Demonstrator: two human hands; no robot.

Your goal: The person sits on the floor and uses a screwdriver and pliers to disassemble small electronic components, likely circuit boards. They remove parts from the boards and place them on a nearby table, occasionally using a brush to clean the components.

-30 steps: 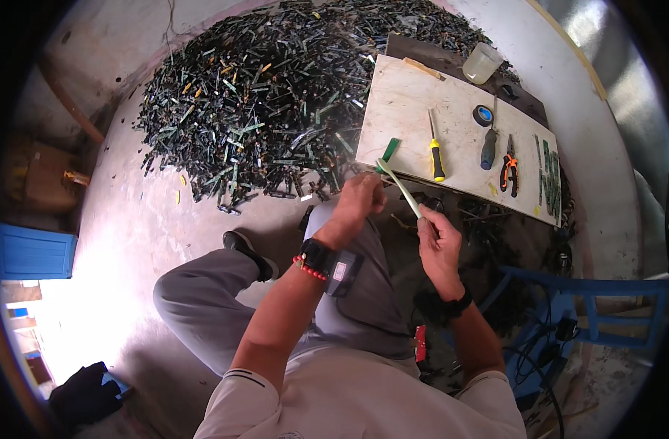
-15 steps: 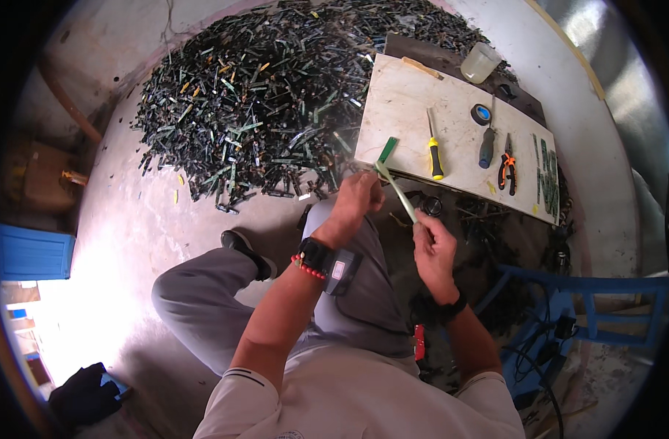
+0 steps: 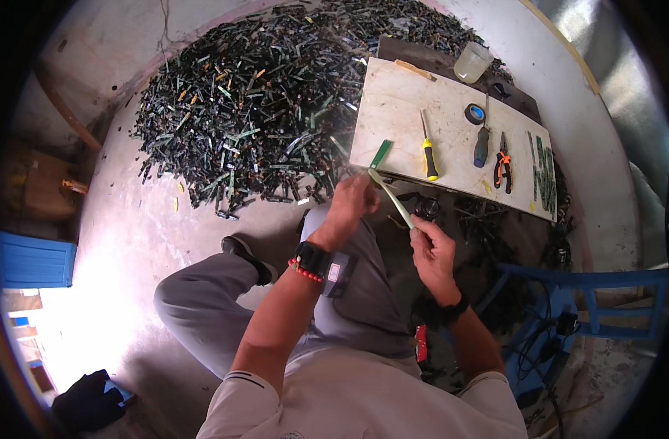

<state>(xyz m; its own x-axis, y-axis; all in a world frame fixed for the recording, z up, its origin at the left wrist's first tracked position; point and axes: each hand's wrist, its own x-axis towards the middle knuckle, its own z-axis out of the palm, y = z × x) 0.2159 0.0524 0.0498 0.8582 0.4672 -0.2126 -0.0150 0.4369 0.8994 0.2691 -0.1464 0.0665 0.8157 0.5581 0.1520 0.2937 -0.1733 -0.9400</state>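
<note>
Left hand (image 3: 355,199): fingers curled together at the near edge of the tabletop (image 3: 393,102), beside the lower end of the strip; whether they pinch it cannot be told, the fingertips being partly hidden; a slack hold there could let the strip skid under pressure.

Green strip (image 3: 380,154): aslant at the tabletop's near left corner, lower end at the edge; a push from the wrong angle could tip it to the floor (image 3: 137,197), perhaps toward the heap of dark and green strips (image 3: 254,95), where it would be hard to pick out.

Right hand (image 3: 431,252): clamped on the handle of a pale toothbrush-like tool (image 3: 394,197), its head meeting the strip's lower end in this view, though firm contact cannot be confirmed; a slip might drive that head into the left hand, so close do they work.

Yellow-and-black screwdriver (image 3: 430,157): lying just right of the strip; a wide swing of the right hand could knock it, its rounded handle apt to roll.

Orange-and-black pliers (image 3: 503,173): well apart, beside the row of green strips (image 3: 543,175); only a jolt to the tabletop seems likely to disturb that row.
</note>
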